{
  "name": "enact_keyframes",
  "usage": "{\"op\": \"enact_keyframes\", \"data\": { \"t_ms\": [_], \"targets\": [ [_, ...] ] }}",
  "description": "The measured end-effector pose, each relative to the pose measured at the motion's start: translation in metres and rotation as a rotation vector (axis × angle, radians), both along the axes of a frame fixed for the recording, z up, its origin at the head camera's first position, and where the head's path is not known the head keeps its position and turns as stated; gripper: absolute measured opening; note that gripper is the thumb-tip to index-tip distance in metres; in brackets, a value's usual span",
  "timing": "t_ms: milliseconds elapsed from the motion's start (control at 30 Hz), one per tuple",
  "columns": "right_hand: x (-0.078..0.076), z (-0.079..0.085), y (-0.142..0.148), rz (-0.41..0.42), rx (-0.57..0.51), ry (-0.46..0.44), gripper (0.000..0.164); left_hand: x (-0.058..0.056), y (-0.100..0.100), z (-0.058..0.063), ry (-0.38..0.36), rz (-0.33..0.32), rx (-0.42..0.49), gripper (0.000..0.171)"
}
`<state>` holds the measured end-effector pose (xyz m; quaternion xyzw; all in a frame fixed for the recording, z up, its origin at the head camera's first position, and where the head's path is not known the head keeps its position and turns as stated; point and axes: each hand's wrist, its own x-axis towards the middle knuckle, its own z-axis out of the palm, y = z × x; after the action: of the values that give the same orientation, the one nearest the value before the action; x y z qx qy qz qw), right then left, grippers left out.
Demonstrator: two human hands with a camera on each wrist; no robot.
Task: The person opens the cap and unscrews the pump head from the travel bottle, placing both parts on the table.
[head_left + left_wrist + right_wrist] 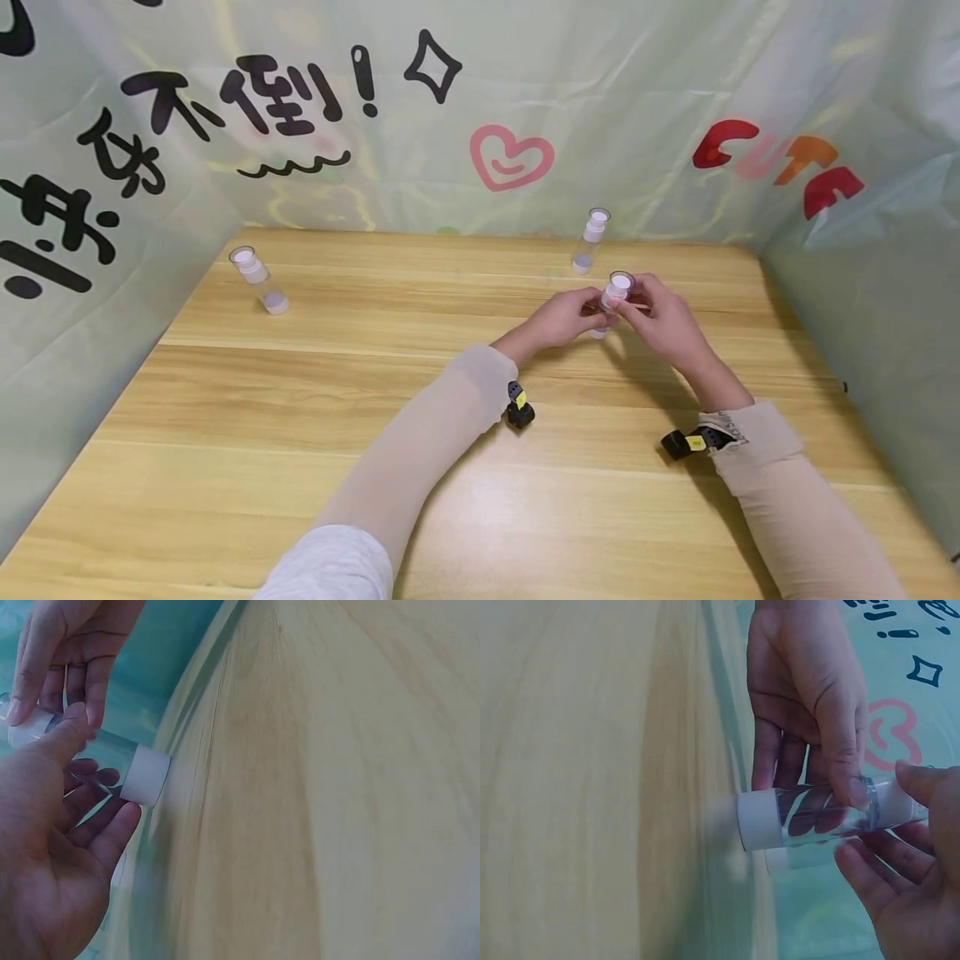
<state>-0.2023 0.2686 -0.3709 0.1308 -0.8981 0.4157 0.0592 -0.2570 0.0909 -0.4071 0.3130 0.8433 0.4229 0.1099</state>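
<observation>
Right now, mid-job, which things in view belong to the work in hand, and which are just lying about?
In the work:
held bottle
left grip, holding it
right grip, holding it nearer the top
wooden table, the work surface

Apparently just about:
rear bottle, untouched
far-left bottle, untouched
patterned backdrop

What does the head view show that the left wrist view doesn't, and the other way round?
Only the head view shows the far-left bottle standing on the table, the pink heart and the left sleeve.

Only the left wrist view shows the palm of the left hand.

Both show the left hand and right hand gripping the held bottle, plus the table and backdrop.
</observation>
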Motion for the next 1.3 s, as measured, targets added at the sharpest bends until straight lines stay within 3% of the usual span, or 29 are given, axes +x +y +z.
{"op": "enact_keyframes", "data": {
  "t_ms": [367,767,1300],
  "targets": [
    [0.000,0.000,-0.010,0.018,-0.038,0.044,0.043,-0.001,-0.012,0.000,0.014,-0.017,0.014,0.029],
    [0.002,-0.002,-0.024,0.073,-0.048,0.052,0.040,0.001,-0.031,0.005,0.039,-0.067,-0.035,0.026],
    [0.004,-0.003,-0.055,0.158,-0.077,0.055,0.037,0.005,-0.070,0.007,-0.045,-0.098,-0.026,0.027]
  ]
}}
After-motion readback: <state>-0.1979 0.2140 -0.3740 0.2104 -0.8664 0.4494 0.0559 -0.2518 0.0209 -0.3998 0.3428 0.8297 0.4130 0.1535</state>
